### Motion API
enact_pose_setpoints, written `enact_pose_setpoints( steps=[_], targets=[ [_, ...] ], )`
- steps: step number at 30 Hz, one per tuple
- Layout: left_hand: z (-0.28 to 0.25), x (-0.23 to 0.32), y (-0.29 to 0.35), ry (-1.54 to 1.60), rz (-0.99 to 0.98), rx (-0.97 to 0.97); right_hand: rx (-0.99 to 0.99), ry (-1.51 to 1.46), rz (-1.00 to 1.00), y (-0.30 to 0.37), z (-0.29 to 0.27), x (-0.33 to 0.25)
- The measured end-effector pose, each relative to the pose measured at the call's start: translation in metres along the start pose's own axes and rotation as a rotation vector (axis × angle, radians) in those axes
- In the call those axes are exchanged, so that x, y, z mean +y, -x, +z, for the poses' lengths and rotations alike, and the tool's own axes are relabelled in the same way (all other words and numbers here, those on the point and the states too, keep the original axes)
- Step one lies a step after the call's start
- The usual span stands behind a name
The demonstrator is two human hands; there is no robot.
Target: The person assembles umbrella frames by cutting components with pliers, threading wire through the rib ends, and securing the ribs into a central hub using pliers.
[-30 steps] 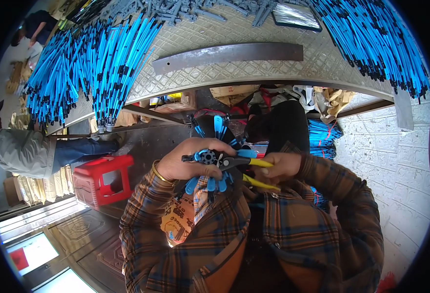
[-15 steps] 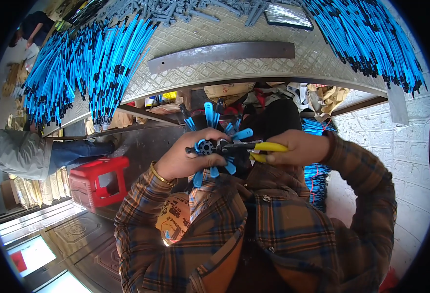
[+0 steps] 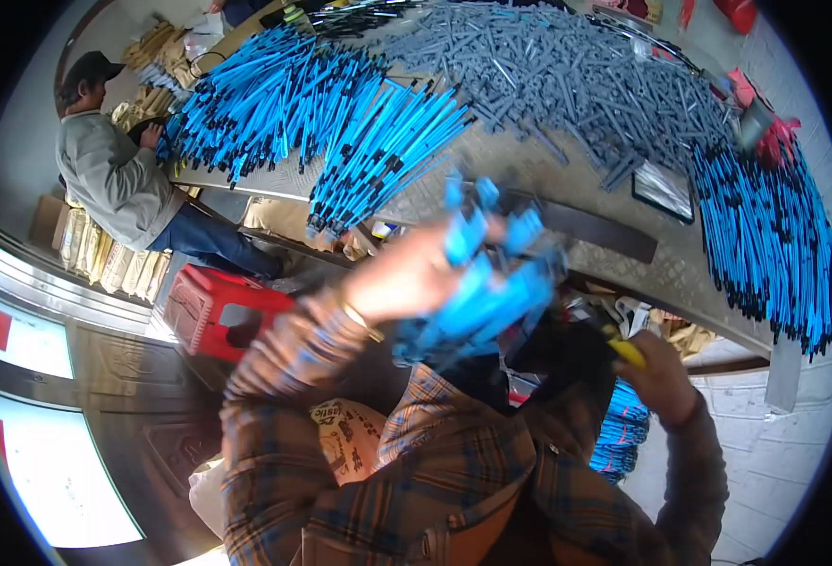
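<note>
My left hand [image 3: 406,278] is raised toward the metal table [image 3: 529,170] and grips a bundle of blue plastic pieces [image 3: 491,274], blurred by motion. My right hand [image 3: 661,373] is lower, at the right, closed around a tool with a yellow handle [image 3: 626,352]; the tool's head is hidden behind the dark mass in front of it. Both forearms wear plaid sleeves. Blue rods with black tips [image 3: 340,123] lie heaped on the table's left and right [image 3: 765,236], and grey pieces [image 3: 567,75] in the middle.
A person in a grey jacket [image 3: 114,179] sits at the table's far left, hands among the blue rods. A red plastic stool [image 3: 213,311] stands below the table. A dark flat bar [image 3: 605,231] lies on the table. More blue bundles [image 3: 623,434] are under my right arm.
My left hand has swung up toward the table with the blue bundle. My right hand with the yellow-handled tool has parted from it and dropped right. The view tilted up onto the tabletop.
</note>
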State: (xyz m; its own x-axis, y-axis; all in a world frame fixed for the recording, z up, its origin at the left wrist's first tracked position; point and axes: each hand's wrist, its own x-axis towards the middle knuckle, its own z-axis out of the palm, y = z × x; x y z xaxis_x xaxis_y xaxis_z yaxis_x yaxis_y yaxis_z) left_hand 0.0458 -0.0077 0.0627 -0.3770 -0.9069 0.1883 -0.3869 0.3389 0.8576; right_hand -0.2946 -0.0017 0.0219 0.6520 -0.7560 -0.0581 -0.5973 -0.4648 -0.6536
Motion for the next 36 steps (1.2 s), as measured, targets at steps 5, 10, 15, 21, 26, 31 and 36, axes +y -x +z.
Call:
enact_pose_setpoints(
  steps=[5, 10, 15, 21, 26, 31, 36],
  targets=[
    [-0.139, 0.028, -0.069, -0.296, -0.049, 0.312, 0.476, 0.179, 0.218, 0.012, -0.037, 0.053],
    [-0.212, -0.033, -0.13, -0.797, -0.224, 0.261, 0.482, 0.355, 0.167, 0.01, -0.048, 0.107],
    [-0.216, -0.111, -0.162, -0.931, -0.452, 0.187, 0.541, 0.443, 0.222, 0.01, -0.047, 0.129],
    [-0.242, -0.141, -0.146, -0.565, -0.186, 0.607, 0.598, 0.458, 0.182, 0.0, -0.035, 0.132],
    [-0.201, -0.076, -0.119, -0.499, -0.316, 0.378, 0.651, 0.522, 0.331, 0.041, -0.036, 0.167],
    [-0.156, -0.104, -0.04, -0.359, -0.641, 0.116, 0.76, 0.588, 0.227, -0.012, -0.027, 0.122],
    [-0.152, -0.138, -0.053, -0.641, -0.432, 0.227, 0.804, 0.601, 0.155, -0.012, -0.066, 0.102]
  ],
)
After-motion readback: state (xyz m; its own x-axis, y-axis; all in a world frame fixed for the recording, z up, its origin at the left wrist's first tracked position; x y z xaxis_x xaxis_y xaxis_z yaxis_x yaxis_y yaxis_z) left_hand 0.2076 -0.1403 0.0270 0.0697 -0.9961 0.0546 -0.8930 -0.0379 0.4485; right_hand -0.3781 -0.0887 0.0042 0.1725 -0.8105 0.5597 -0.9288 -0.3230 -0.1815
